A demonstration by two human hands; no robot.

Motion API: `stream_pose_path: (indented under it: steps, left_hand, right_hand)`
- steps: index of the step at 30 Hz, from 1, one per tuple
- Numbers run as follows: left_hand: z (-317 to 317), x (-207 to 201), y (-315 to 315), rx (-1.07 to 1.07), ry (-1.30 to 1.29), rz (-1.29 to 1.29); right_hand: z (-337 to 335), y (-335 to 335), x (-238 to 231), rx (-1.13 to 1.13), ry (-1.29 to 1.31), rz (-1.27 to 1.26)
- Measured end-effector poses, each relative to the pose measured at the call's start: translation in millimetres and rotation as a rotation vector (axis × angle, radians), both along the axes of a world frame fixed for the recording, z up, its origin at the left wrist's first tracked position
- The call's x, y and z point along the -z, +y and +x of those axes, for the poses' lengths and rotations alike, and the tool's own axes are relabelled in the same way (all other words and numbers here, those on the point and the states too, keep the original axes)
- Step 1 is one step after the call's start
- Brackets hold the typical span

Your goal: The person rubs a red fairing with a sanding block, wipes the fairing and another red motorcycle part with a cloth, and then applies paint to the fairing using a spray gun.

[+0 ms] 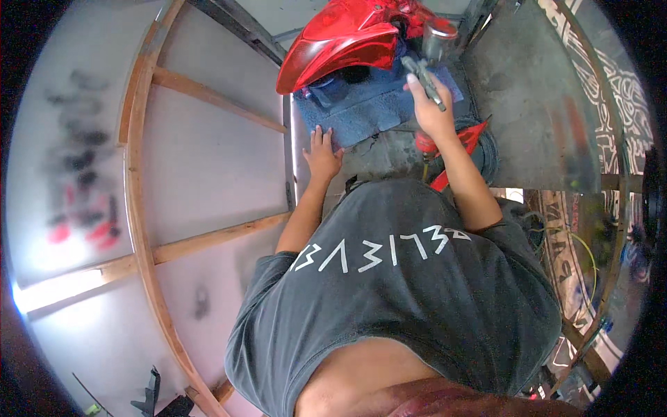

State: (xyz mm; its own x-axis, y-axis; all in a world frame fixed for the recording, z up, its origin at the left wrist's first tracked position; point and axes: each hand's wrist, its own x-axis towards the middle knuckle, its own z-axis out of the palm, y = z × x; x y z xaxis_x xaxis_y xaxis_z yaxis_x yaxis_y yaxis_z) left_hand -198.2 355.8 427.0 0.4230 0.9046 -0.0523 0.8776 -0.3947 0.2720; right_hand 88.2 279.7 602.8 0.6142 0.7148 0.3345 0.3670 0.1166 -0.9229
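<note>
My right hand is wrapped round a spray gun with a metal cup on top, its rim stained red. The gun is held up at the right of a glossy red motorcycle fairing, which has darker streaks on its side. That fairing sits on a blue, rough-textured mat. With fingers spread, my left hand is at the mat's near left edge, fingertips over the edge and nothing held. Whether those fingers press on it, I cannot tell.
Below my right forearm are red pointed panels and a coiled dark hose. A pale sheet wall on a wooden frame, marked with paint, closes the left side. At right stands a grey panel. A yellow hose hangs at far right.
</note>
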Motion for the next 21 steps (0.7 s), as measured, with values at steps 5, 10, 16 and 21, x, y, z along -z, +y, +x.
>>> stream_pose_path:
  steps: [5, 10, 16, 21]
  left_hand:
    - [1.5, 0.0, 0.4, 0.0, -0.001, -0.005]
    - [2.8, 0.7, -0.4, 0.005, 0.009, -0.011]
    - [0.9, 4.1, 1.1, 0.013, 0.007, 0.003]
    - [-2.5, 3.8, 5.9, 0.023, 0.011, 0.025]
  right_hand:
    - [6.7, 3.8, -38.5, -0.017, 0.111, -0.031]
    - [7.8, 2.3, -32.4, -0.006, 0.069, -0.066]
    - [4.3, -0.2, -7.2, -0.005, 0.069, -0.147]
    - [4.6, -0.7, 14.9, -0.042, 0.052, -0.221]
